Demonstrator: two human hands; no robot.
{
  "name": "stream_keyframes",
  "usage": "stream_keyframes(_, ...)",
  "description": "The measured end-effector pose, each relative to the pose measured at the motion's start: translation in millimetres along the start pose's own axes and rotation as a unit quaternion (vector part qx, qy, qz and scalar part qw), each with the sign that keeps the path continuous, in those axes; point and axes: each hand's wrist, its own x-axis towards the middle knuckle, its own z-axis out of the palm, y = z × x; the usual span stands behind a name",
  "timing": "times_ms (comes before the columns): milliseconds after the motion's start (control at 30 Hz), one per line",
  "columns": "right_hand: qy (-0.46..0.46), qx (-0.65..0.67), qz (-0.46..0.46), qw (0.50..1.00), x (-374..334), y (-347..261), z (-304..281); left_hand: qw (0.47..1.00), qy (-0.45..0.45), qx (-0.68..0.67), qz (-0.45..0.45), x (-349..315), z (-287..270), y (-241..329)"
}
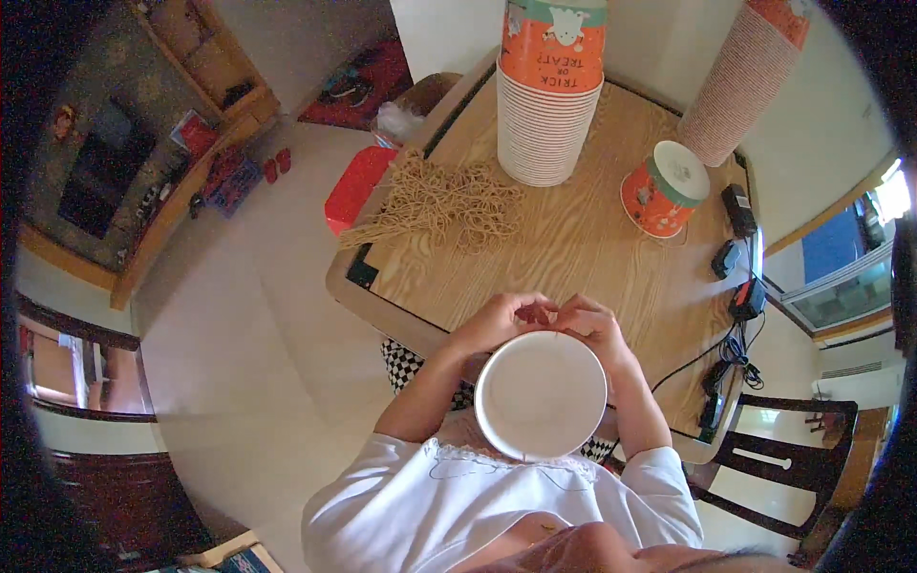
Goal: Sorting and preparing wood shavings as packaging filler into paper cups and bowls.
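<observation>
A white-lined round paper bucket is held against my front at the table's near edge, its open mouth facing up. At its far rim my left hand and my right hand meet, with fingers curled and pinched close together. The bucket's outer wall is hidden, and what lies between the fingertips is too small to make out. Beyond my left hand spreads a tangled pile of thin tan cords on the table. Farther back rises a tall stack of nested paper buckets, the top one orange and green.
An upside-down orange bucket stands on the wooden table at the right. Behind it leans another bucket stack. Black adapters and cables line the right edge. A red container sits off the left edge; a dark chair is lower right.
</observation>
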Motion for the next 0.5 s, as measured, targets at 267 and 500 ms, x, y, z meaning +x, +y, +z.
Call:
stream_keyframes(267, 0.012, 0.002, -0.014, 1.000, 1, -5, 5, 0.996, -0.052, 0.066, 0.017, 2, -6, -14)
stream_keyframes(500, 0.023, -0.021, -0.016, 0.999, 0, -2, 4, 0.997, -0.073, -0.027, 0.012, 1, -8, -12)
